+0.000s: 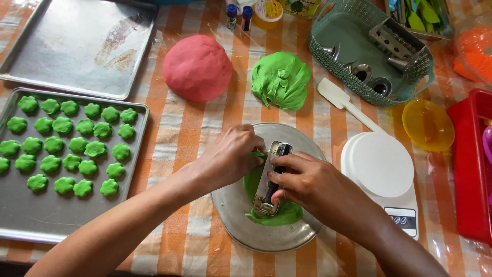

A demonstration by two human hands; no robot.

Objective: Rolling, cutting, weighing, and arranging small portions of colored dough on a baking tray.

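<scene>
A round metal plate (241,215) lies in front of me with flattened green dough (287,213) on it. My right hand (312,184) grips a metal press tool (269,179) that rests on that dough. My left hand (230,156) is beside the tool's upper end, fingers pinching green dough at its edge. To the left a baking tray (61,220) holds several flower-shaped green dough pieces (66,146). Behind the plate sit a red dough ball (197,66) and a green dough lump (281,79).
An empty baking tray (82,43) lies at the far left. A teal basket (359,51) with metal nozzles, a white spatula (341,100), a white kitchen scale (382,169), a yellow lid (428,124) and a red bin (469,169) crowd the right.
</scene>
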